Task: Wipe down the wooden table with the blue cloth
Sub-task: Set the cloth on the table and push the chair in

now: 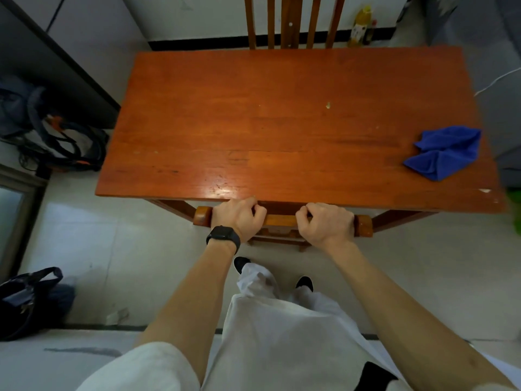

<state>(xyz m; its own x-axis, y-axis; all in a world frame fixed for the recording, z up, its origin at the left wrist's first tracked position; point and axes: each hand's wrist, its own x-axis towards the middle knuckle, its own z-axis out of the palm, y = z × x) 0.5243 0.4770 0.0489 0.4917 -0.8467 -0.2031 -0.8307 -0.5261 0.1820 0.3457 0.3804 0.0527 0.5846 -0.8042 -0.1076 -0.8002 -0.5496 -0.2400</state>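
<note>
The person stands close in, dressed in loose white clothing, with black shoes on the pale tiled floor and both bare forearms reaching forward. A black watch sits on the left wrist. Just ahead, a wooden chair is pushed in under the near edge of the table, and only its top rail and rounded ends show. The left hand grips that rail towards its left end, fingers curled over the far side. The right hand grips it towards the right end in the same way. A short stretch of bare rail lies between the two. Neither hand touches the wooden table, whose reddish top spreads out beyond them, scuffed near the front edge and catching a bright patch of light there. A small pale speck lies further in, right of centre. The blue cloth lies crumpled on the tabletop by the right-hand edge, well apart from both hands and held by no one. To the left, on the floor, a dark handbag sits nearest, and a backpack with orange trim lies further along beside a dark cabinet. At the far side of the table stands a second chair with a slatted back, and right of it, against the wall, a yellow bottle.
</note>
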